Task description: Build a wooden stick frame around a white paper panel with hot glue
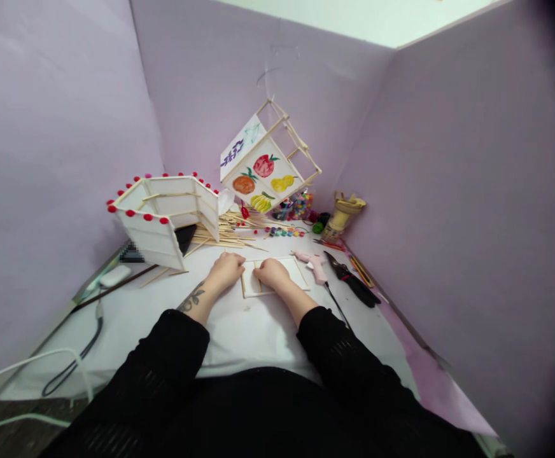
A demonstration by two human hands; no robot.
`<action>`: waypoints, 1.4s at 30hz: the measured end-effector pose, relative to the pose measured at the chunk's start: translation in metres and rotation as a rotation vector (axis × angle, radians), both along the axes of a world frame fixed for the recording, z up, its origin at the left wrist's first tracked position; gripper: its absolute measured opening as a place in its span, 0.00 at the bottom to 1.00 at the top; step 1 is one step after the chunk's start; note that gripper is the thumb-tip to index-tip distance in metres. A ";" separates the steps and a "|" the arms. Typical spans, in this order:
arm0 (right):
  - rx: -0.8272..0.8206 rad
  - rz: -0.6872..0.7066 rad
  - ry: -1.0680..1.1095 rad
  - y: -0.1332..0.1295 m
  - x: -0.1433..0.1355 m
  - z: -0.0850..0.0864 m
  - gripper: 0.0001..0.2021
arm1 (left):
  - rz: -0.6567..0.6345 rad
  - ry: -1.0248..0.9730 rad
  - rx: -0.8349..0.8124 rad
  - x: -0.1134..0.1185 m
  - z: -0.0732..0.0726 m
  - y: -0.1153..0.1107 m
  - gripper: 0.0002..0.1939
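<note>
A flat white panel framed with thin wooden sticks lies on the table before me. My left hand is closed beside the panel's left edge, thumb toward the frame; whatever is in its fingers is hidden. Over the panel, my right hand has its fingers pinched on a thin wooden stick that crosses the panel. To the right of the panel lies a pink hot glue gun.
Black-handled pliers and a cutter lie at right. A white paper structure with red pompoms stands left. Behind are loose wooden sticks, beads and a hanging fruit-painted lantern. Purple walls enclose three sides.
</note>
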State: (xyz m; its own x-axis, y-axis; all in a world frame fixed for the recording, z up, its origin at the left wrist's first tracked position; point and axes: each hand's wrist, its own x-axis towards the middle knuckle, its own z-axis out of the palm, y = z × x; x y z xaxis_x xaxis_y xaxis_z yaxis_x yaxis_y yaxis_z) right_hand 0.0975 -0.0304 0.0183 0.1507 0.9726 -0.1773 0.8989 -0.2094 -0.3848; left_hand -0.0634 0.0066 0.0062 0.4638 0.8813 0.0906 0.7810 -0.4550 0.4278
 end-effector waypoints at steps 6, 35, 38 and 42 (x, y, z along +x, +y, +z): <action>-0.007 0.008 -0.015 0.001 0.000 -0.001 0.13 | 0.013 0.001 0.032 0.000 0.001 -0.002 0.11; 0.379 -0.064 0.341 0.000 0.020 -0.003 0.07 | 0.519 0.223 -0.147 -0.010 0.026 0.001 0.13; 0.330 -0.009 0.664 -0.001 0.015 -0.001 0.09 | 0.331 -0.162 -0.129 -0.013 0.028 -0.003 0.14; 0.256 0.105 1.248 -0.008 0.004 0.005 0.16 | -0.094 -0.642 -0.189 0.004 0.030 -0.015 0.20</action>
